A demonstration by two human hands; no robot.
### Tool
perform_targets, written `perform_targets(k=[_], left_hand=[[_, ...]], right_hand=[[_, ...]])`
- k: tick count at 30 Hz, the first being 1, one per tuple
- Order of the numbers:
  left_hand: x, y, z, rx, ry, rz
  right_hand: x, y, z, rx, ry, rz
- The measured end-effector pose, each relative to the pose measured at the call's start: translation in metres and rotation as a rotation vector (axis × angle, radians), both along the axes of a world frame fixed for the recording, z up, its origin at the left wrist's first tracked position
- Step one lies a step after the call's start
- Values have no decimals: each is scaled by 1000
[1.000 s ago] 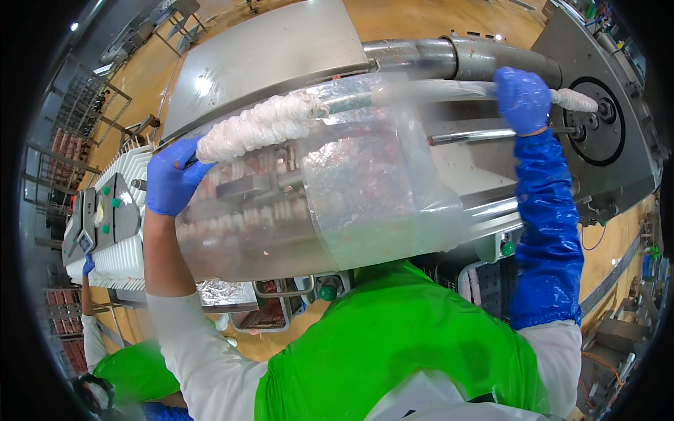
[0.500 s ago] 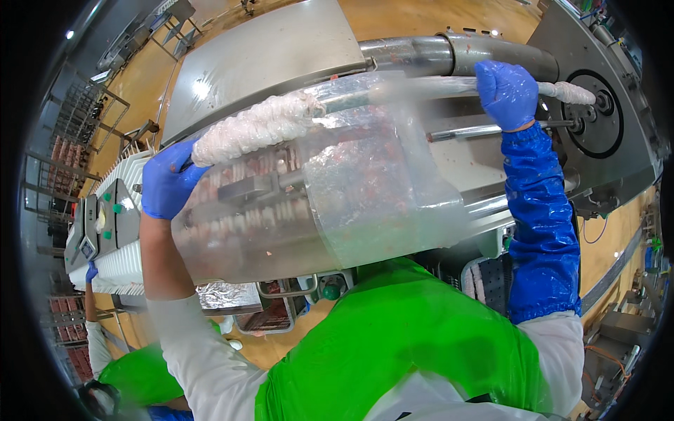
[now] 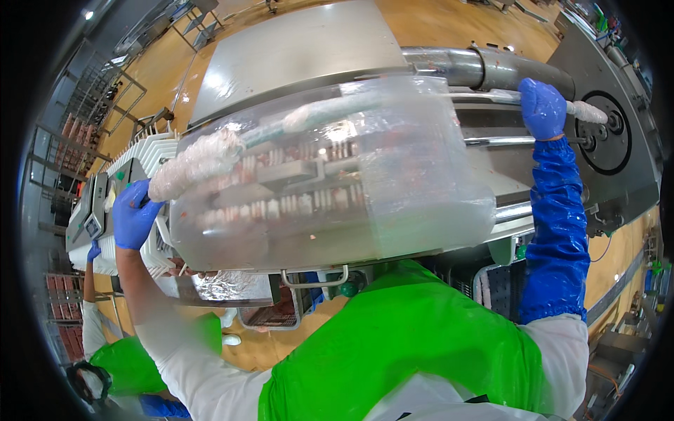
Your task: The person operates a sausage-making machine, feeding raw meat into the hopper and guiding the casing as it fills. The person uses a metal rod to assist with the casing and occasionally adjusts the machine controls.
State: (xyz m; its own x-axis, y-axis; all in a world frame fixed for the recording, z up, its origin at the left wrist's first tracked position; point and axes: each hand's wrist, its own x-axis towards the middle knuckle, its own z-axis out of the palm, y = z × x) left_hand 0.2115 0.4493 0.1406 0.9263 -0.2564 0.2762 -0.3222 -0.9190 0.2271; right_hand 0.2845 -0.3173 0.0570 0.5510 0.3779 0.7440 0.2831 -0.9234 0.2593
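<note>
My left hand (image 3: 135,216), in a blue glove, is closed around the left end of a bunched, whitish sausage casing (image 3: 193,165). To the right the casing thins into a blurred stretch along a rod. My right hand (image 3: 543,109), gloved, with a shiny blue sleeve over the forearm, grips a long metal stuffing tube (image 3: 484,96). Right of that fist another piece of bunched casing (image 3: 588,112) sits on the tube, close to the machine's round plate (image 3: 604,140). A clear, curved cover (image 3: 428,210) lies between my hands; pale, ribbed rows show through it.
A steel lid (image 3: 295,49) and a thick pipe (image 3: 519,70) lie behind the cover. White ribbed machinery (image 3: 144,158) stands at the left. Below it is a co-worker in a green apron (image 3: 126,368), one gloved hand (image 3: 93,251) raised. A crate (image 3: 274,314) sits below the cover's handle (image 3: 316,279).
My left hand has moved left and down with the casing's end, and the casing reaches farther left. My right hand stays closed on the tube. The whole view has shifted a little.
</note>
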Motion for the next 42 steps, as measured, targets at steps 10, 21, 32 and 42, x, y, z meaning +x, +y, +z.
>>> perform_targets(k=[10, 21, 32, 42], left_hand=[[-48, 38, 2, -25, 51, 124], [-34, 4, 8, -150, -64, -23], [-22, -25, -36, -368, 58, -101], [-49, 3, -43, -431, 185, 75]], right_hand=[[-13, 18, 16, 292, 221, -69], [-52, 211, 64, 636, 925, 550], [-31, 193, 71, 1802, 907, 989], [-25, 135, 80, 811, 279, 355]])
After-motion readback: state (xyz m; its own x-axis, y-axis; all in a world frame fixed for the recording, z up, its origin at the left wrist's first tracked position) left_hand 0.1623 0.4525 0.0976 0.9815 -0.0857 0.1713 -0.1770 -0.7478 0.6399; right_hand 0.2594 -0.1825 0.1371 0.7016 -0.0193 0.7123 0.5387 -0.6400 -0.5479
